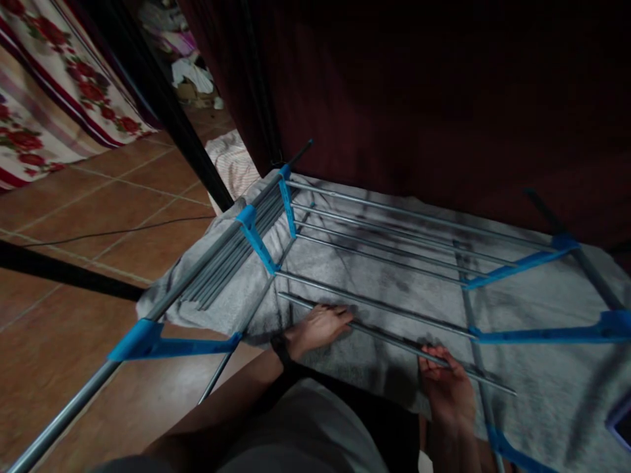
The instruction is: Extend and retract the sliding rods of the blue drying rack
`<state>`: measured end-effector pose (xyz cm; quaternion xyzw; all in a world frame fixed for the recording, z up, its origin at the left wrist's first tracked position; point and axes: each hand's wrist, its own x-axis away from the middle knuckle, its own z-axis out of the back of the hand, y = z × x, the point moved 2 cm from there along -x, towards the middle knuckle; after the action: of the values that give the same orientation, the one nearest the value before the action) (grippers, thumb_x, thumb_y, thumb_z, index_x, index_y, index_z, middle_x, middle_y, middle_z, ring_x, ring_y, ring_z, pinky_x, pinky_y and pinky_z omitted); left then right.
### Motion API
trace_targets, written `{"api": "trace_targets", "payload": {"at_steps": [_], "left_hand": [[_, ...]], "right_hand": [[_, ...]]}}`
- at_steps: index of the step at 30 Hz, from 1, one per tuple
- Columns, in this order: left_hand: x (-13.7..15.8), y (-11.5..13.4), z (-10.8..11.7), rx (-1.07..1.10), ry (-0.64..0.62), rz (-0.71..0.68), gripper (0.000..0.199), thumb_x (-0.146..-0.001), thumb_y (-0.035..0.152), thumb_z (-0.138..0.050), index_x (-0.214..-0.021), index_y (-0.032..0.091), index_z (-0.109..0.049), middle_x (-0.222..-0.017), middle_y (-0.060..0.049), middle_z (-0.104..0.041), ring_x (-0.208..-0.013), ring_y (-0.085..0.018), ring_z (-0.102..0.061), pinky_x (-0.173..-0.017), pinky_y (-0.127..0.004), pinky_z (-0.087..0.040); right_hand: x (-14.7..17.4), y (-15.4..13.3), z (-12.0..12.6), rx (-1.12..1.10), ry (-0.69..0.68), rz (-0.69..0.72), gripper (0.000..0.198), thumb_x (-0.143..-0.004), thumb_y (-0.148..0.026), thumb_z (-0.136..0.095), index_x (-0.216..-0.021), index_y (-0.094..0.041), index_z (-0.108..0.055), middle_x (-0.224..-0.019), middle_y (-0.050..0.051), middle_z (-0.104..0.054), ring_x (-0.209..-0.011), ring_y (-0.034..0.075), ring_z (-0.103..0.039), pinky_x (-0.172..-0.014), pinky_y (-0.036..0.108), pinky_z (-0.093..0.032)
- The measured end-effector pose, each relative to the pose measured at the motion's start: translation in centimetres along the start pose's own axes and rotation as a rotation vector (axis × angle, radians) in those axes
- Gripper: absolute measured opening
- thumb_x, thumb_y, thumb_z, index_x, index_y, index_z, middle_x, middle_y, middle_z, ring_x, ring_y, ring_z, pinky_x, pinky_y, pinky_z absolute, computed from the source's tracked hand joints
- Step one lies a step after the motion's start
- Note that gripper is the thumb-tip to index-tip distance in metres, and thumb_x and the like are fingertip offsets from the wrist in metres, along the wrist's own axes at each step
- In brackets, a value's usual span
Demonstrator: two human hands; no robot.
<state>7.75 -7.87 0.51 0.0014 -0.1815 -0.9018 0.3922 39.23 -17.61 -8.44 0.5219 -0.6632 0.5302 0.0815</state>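
A loose grey metal tube (384,336) lies slantwise in front of me, both of its ends free of the brackets. My left hand (326,324) is closed over it from above, toward its left end. Palm up, my right hand (447,382) has its fingers curled round the same tube near its right end. Just beyond it, a fixed crossbar (374,303) joins the two sides of a rack frame. Blue plastic brackets (257,242) link the frame's long poles (194,269) with the inner rails; more crossbars (384,210) span the far part.
A grey blanket (394,295) lies under the frame. Several spare tubes (241,253) rest on it at the left. Dark bed posts (167,105) and a dark red curtain (419,98) border the blanket. A purple-edged object (619,420) is at the right edge. Tiled floor (142,190) is at the left.
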Motion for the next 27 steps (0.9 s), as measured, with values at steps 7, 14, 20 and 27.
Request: {"api": "trace_targets", "payload": {"at_steps": [7, 14, 20, 27], "left_hand": [[0.5, -0.3, -0.3, 0.011, 0.033, -0.004, 0.028, -0.104, 0.04, -0.043, -0.121, 0.023, -0.057, -0.115, -0.004, -0.067, -0.1, -0.018, -0.064, -0.081, -0.028, -0.043], [0.4, -0.1, -0.3, -0.018, -0.002, -0.012, 0.024, -0.104, 0.036, -0.042, -0.116, 0.022, -0.057, -0.108, -0.004, -0.067, -0.093, -0.018, -0.065, -0.076, -0.029, -0.043], [0.7, -0.2, -0.5, 0.025, -0.021, 0.005, 0.028, -0.105, 0.038, -0.038, -0.113, 0.022, -0.059, -0.11, -0.006, -0.067, -0.094, -0.018, -0.065, -0.079, -0.03, -0.043], [0.6, -0.6, -1.4, 0.032, 0.004, 0.021, 0.027, -0.102, 0.038, -0.046, -0.122, 0.023, -0.057, -0.104, -0.005, -0.071, -0.096, -0.02, -0.067, -0.083, -0.031, -0.045]], "right_hand": [[-0.2, -0.7, 0.9, -0.017, 0.052, -0.014, 0.007, -0.078, -0.018, -0.062, -0.078, -0.024, -0.066, -0.086, 0.0, -0.069, -0.084, 0.013, -0.07, -0.073, 0.028, -0.061], [0.4, -1.1, 0.1, -0.088, 0.059, 0.005, 0.012, -0.076, -0.011, -0.063, -0.081, -0.022, -0.067, -0.082, -0.002, -0.068, -0.077, 0.011, -0.069, -0.074, 0.028, -0.062], [-0.6, -2.4, 1.2, -0.095, 0.087, 0.051, 0.017, -0.075, -0.007, -0.056, -0.081, -0.021, -0.064, -0.082, -0.002, -0.066, -0.074, 0.01, -0.067, -0.075, 0.028, -0.062], [-0.1, -2.3, 0.2, -0.1, 0.052, 0.085, 0.009, -0.074, -0.015, -0.065, -0.08, -0.022, -0.063, -0.077, -0.004, -0.065, -0.073, 0.011, -0.066, -0.077, 0.028, -0.06]]}}
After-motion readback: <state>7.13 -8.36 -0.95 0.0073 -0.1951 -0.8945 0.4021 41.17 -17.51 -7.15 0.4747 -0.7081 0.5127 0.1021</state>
